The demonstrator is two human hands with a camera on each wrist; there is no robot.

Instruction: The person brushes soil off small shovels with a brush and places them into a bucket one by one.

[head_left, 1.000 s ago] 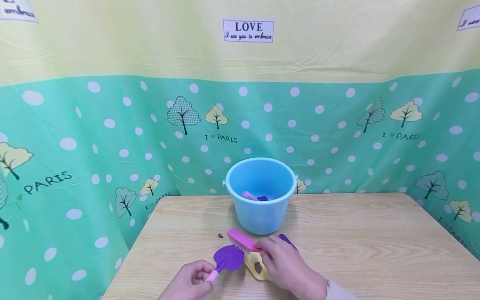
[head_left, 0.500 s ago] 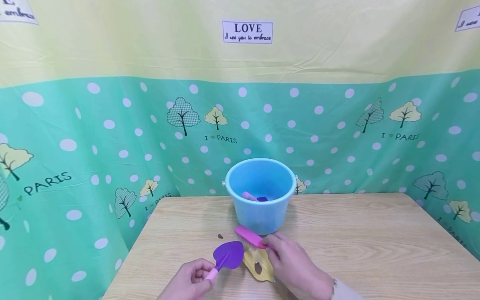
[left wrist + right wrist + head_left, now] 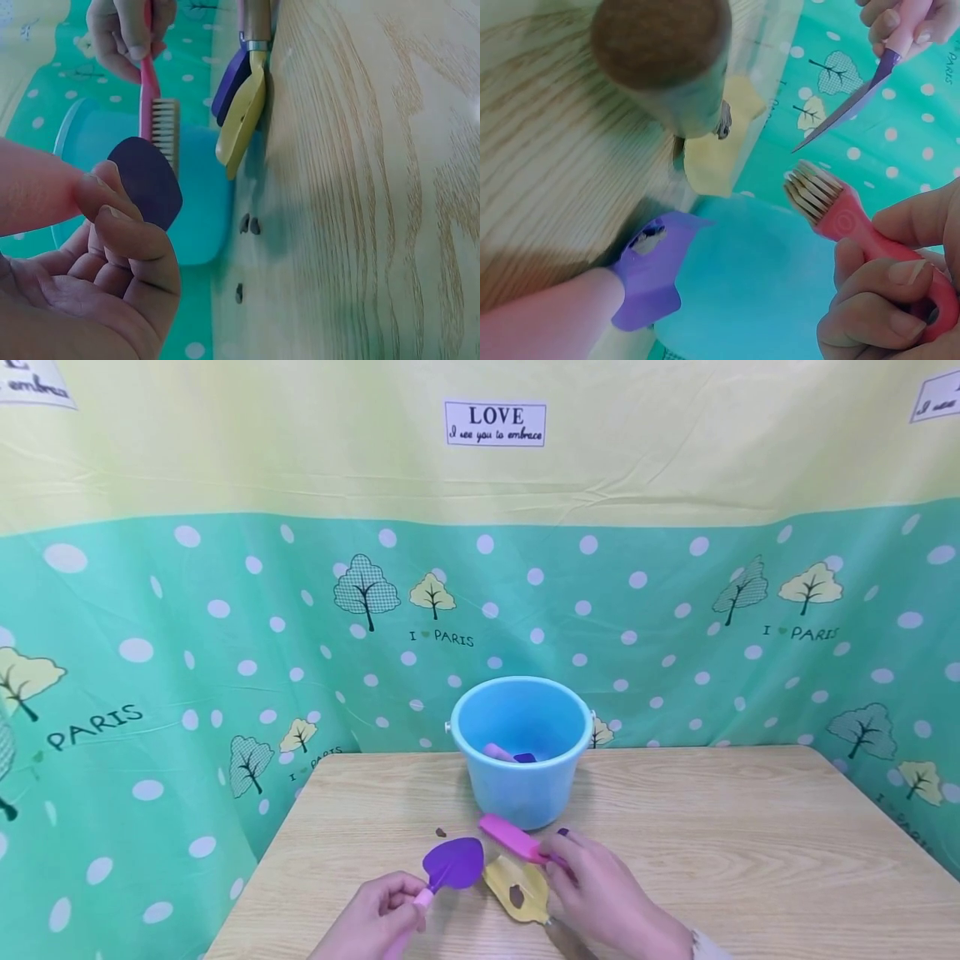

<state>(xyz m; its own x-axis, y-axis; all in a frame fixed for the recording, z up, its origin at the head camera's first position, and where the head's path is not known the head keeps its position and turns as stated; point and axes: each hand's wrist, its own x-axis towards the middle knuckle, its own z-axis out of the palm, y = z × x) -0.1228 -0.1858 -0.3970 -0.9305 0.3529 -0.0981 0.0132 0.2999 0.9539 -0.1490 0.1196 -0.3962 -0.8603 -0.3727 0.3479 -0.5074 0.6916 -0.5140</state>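
Observation:
My left hand [image 3: 378, 910] grips the pink handle of a small purple garden trowel [image 3: 454, 862], its blade held up off the table. My right hand [image 3: 611, 885] holds a pink brush [image 3: 859, 225] with pale bristles, just right of that blade and apart from it in the head view. Beneath the brush lies a yellow trowel [image 3: 531, 902] with a wooden handle, a brown bit on its blade. Beside it rests a second purple hand tool [image 3: 656, 274] with a pink handle, mostly hidden by my right hand in the head view.
A blue bucket [image 3: 521, 793] stands behind the hands, with a pink-handled purple tool [image 3: 498, 752] inside. Small dark bits [image 3: 250, 224] lie on the wooden table [image 3: 712, 835], in front of the bucket. A patterned curtain [image 3: 645, 577] hangs behind and at both sides.
The brush has moved right, away from the purple trowel's blade it was touching. The trowel has shifted slightly left and up. More of the yellow trowel and its handle shows.

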